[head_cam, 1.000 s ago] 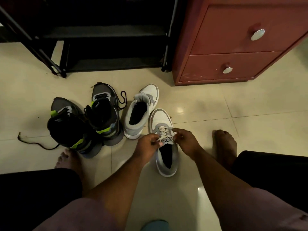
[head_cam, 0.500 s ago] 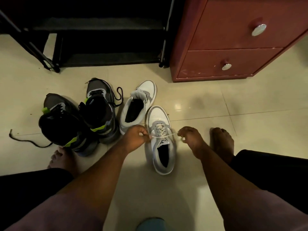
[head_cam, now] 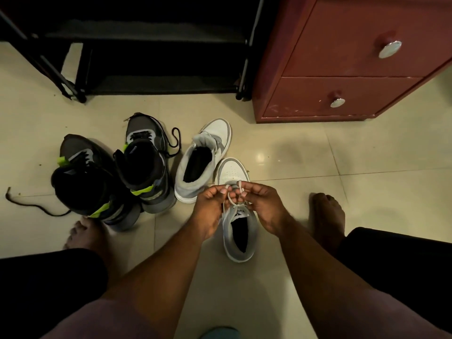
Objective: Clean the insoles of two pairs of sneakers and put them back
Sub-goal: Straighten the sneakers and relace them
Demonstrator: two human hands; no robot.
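A white and grey sneaker (head_cam: 238, 231) stands on the floor between my legs, toe pointing away. My left hand (head_cam: 211, 206) and my right hand (head_cam: 263, 206) meet above its tongue, each pinching a loop of the white lace (head_cam: 232, 195). Its mate (head_cam: 200, 165) stands just left and farther off, tongue pulled up, a dark insole showing inside. Two black and grey sneakers with green trim, one at the far left (head_cam: 85, 182) and one beside it (head_cam: 146, 165), stand to the left with loosened laces.
A loose black lace (head_cam: 29, 204) trails on the tiles at far left. A black shoe rack (head_cam: 151, 52) stands at the back, a red-brown drawer cabinet (head_cam: 342, 69) at back right. My bare feet rest on the floor at the left (head_cam: 80, 233) and the right (head_cam: 327, 214).
Half a second ago my hands were apart, pulling the lace ends sideways. Now they have come together over the tongue, holding lace loops.
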